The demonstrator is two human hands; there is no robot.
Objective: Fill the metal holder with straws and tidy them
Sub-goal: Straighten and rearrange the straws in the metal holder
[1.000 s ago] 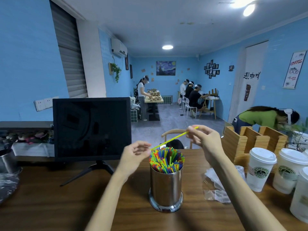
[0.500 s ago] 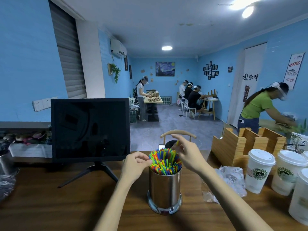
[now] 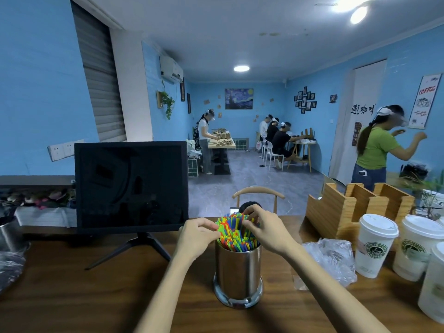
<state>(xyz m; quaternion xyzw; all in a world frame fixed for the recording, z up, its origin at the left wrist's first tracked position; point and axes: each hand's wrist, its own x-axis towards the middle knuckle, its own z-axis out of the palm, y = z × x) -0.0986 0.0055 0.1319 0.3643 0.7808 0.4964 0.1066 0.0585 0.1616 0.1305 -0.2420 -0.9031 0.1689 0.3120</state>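
A shiny metal holder (image 3: 237, 275) stands upright on the wooden table (image 3: 96, 296), packed with colourful straws (image 3: 234, 233) whose tips fan out above its rim. My left hand (image 3: 198, 235) rests against the left side of the straw bundle, fingers curled onto the tips. My right hand (image 3: 263, 227) lies over the right and rear of the bundle, fingertips pressing on the straw tops. Neither hand holds a single loose straw.
A black monitor (image 3: 131, 186) on a stand sits at the left rear. A crumpled clear plastic bag (image 3: 332, 260), lidded paper cups (image 3: 374, 243) and a wooden organiser (image 3: 355, 207) fill the right side. Another metal pot (image 3: 9, 234) stands far left. A person in green (image 3: 377, 150) stands at the right.
A second ago my right hand held a yellow straw in the air; it came down into the holder. Both hands now press on the bundle. The person in green straightened up.
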